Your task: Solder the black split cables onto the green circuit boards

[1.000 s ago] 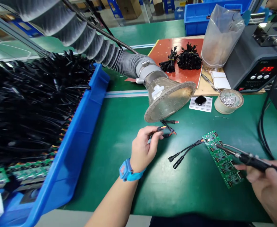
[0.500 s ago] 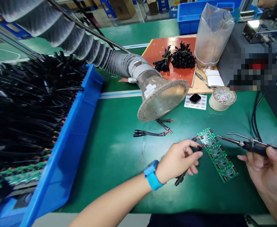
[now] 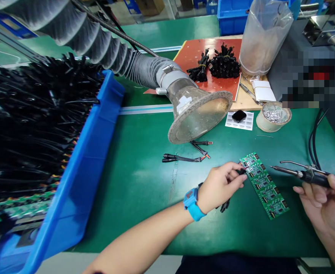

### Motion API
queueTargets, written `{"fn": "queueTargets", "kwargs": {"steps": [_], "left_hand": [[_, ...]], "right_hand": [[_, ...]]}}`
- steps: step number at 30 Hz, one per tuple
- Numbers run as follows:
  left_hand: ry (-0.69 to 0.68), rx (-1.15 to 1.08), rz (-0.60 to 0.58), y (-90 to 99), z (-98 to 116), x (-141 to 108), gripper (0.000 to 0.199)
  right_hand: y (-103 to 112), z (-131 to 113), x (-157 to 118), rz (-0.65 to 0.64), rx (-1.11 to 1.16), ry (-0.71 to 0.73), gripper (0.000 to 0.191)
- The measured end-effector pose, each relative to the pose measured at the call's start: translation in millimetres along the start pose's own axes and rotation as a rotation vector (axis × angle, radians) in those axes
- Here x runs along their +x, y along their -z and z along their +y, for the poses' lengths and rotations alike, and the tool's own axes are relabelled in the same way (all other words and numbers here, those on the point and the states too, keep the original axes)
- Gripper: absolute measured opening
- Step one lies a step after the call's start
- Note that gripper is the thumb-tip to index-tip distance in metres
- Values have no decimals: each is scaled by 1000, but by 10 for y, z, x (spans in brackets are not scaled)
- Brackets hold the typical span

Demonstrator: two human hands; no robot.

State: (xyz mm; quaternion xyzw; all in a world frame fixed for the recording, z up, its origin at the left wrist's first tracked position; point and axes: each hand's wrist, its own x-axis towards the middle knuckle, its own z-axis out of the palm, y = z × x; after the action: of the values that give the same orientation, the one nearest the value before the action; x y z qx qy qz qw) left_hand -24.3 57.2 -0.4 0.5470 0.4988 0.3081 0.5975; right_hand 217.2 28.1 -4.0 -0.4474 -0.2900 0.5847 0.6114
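Note:
My left hand (image 3: 223,185), with a blue band on its wrist, pinches a short black cable (image 3: 225,206) whose wire end meets the upper left edge of a green circuit board panel (image 3: 266,186). The panel lies slanted on the green table. To its right, my right hand (image 3: 324,198) is closed around a soldering iron (image 3: 313,177). The iron's tip points left and stays apart from the board, with a thin metal tube running above it. Loose black cables (image 3: 184,158) lie left of my left hand.
A fume extraction hood (image 3: 200,114) hangs over the table (image 3: 144,213). At left stands a blue bin (image 3: 98,144) full of cables with boards. Behind are a tub of metal shavings (image 3: 273,116), a smartwatch face (image 3: 239,116), bundled cables (image 3: 224,65) and a plastic bag (image 3: 263,42).
My left hand has moved slightly right and up, bringing the cable's wire end onto the board's edge. The iron has shifted slightly right, and the view has moved a little.

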Motion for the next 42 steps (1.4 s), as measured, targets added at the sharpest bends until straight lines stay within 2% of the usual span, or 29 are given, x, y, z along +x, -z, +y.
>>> {"fn": "queueTargets", "kwargs": {"steps": [9, 11, 13, 15, 17, 20, 26, 29, 32, 36, 42], "left_hand": [[32, -53, 197, 34, 45, 27, 19], [73, -170, 142, 28, 73, 1, 22], [128, -332, 22, 20, 107, -35, 26], [176, -460, -83, 15, 143, -72, 31], [209, -540, -120, 10, 175, -99, 36], [244, -610, -121, -5, 200, -119, 41], [232, -664, -87, -67, 168, -150, 42], [210, -649, -94, -93, 155, -169, 40], [180, -617, -65, -111, 145, -179, 43], [173, -557, -5, -120, 116, -173, 41], [228, -605, -123, -78, 98, -148, 35]], "right_hand": [[15, -10, -4, -26, -52, 45, 40], [-19, 2, -38, -10, -110, 138, 24], [-89, 21, -90, 3, -214, 280, 12], [-195, 36, -148, -18, -385, 385, 24], [-322, 41, -197, -52, -589, 429, 27], [-509, 42, -226, -120, -774, 382, 27], [-815, 80, -171, -66, -791, 245, 33], [-911, 117, -161, -68, -799, 261, 32], [-930, 159, -174, -36, -833, 321, 29], [-891, 203, -200, -40, -844, 330, 28], [-818, 223, -165, -92, -661, 240, 29]]}}
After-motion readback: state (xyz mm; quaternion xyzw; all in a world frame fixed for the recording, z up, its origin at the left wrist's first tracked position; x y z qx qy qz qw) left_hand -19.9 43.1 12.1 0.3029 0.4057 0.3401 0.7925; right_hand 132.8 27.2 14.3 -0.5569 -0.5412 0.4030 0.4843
